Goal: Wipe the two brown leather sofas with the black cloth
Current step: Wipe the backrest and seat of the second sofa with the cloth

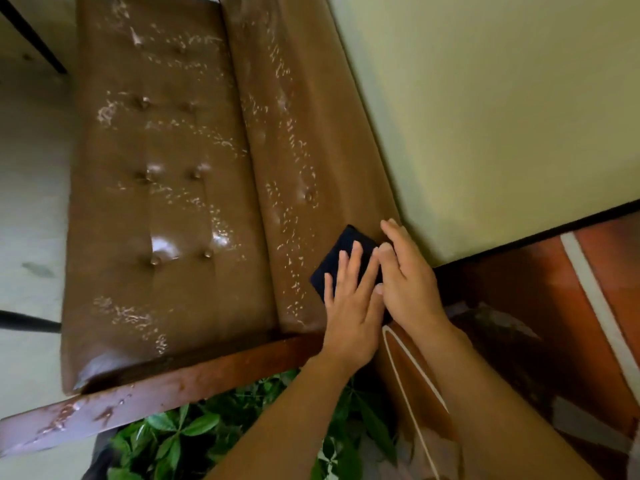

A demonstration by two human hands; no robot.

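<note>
A brown leather sofa (162,202) with a buttoned seat and cracked, flaking patches runs away from me. A folded black cloth (341,252) lies on the near end of its backrest (298,140). My left hand (349,306) presses flat on the cloth with straight fingers. My right hand (405,275) lies beside it, fingers straight, covering the cloth's right edge and reaching the top of the backrest. Only one sofa is clearly in view.
A pale green wall (502,98) stands right behind the backrest. A worn wooden armrest (156,396) crosses in front of me. A leafy green plant (194,434) sits below it. A reddish-brown piece with a white stripe (588,299) fills the right.
</note>
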